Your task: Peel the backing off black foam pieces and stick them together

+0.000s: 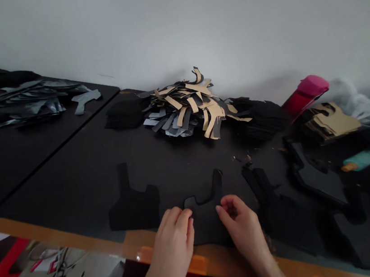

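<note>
A flat black cut-out piece (207, 214) with a narrow upright tab lies near the front edge of the black table (81, 175). My left hand (174, 241) rests on its lower left part, fingers curled down onto it. My right hand (241, 225) touches its right edge with bent fingertips, pinching or pressing the material. A second, similar black piece (133, 204) lies flat just to the left, untouched. To the right sits a stack of more black pieces (280, 214).
A heap of tan, grey and black cut strips (189, 107) is at the back centre. Grey pieces (30, 95) lie at the left, black stacks (316, 174) and tan pieces (333, 121) at the right, beside a pink bottle (304, 95) and a teal tube (364, 160).
</note>
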Available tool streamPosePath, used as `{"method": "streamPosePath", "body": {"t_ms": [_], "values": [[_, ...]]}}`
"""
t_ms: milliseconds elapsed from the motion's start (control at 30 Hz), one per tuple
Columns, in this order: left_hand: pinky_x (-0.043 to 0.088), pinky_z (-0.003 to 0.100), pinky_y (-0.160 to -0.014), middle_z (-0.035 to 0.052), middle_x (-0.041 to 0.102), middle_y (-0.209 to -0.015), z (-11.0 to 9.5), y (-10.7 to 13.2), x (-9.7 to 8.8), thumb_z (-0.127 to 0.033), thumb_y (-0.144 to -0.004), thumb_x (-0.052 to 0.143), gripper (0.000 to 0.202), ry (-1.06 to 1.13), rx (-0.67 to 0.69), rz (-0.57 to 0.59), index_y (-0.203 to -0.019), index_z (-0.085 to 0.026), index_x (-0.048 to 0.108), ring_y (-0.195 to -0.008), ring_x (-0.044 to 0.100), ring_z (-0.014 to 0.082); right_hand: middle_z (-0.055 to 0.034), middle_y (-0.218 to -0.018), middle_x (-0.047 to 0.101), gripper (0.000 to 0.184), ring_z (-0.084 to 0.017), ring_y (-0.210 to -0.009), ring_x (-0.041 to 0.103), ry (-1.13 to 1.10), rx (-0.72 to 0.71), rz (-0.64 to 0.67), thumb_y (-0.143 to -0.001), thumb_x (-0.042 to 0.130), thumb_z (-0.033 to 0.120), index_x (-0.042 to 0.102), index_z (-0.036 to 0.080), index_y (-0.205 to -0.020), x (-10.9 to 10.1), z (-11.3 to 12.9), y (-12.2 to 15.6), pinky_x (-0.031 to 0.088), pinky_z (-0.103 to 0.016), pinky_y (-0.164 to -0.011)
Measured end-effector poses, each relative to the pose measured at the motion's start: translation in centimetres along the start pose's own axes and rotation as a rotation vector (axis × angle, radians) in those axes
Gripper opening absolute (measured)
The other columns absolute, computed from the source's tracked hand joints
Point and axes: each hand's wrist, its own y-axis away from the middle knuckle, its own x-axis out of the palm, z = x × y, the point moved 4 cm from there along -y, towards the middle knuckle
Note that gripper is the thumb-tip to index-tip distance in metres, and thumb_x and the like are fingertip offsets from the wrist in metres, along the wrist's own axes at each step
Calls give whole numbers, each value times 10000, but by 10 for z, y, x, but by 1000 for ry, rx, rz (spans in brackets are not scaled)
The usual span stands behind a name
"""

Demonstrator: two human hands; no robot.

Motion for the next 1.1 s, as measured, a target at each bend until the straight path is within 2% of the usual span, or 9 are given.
{"method": "streamPosePath", "body": {"t_ms": [400, 733, 867, 1000, 1100], "values": [[460, 310, -609, 48, 578, -742, -2, -5, -4, -88, -814, 456, 174, -105, 16, 50, -862, -161, 607, -692, 566, 193, -9, -705, 592, 168, -120, -631, 553, -9, -4, 4, -790, 537, 346, 563, 186, -835, 0, 1, -1, 432, -215, -587], [445, 315, -572, 38, 607, -731, -2, -13, -10, -135, -815, 511, 180, -198, 1, 241, -895, -210, 654, -687, 586, 214, -3, -687, 583, 159, -115, -619, 543, -26, 0, 5, -775, 546, 334, 565, 183, -820, 0, 1, -2, 424, -214, -583], [454, 287, -588, 25, 614, -726, 5, -14, -18, -120, -840, 468, 246, -118, 4, 277, -948, -235, 657, -693, 592, 190, -7, -695, 587, 169, -119, -632, 545, -18, -6, 6, -769, 544, 338, 572, 180, -821, -1, 2, -2, 424, -216, -587], [491, 304, -702, 49, 615, -854, 24, -15, -34, -166, -888, 406, 240, 15, -83, 163, -1013, -194, 609, -791, 600, 185, 2, -690, 585, 166, -113, -619, 537, -16, 7, -8, -757, 559, 340, 564, 184, -811, -2, 4, -1, 414, -212, -583], [502, 300, -700, 64, 579, -910, 30, -13, -41, -194, -901, 398, 215, 80, -102, 82, -1008, -172, 583, -792, 591, 173, 8, -691, 581, 160, -106, -616, 532, -27, 13, -6, -758, 563, 335, 563, 186, -818, -2, 3, -1, 410, -207, -582]]}}
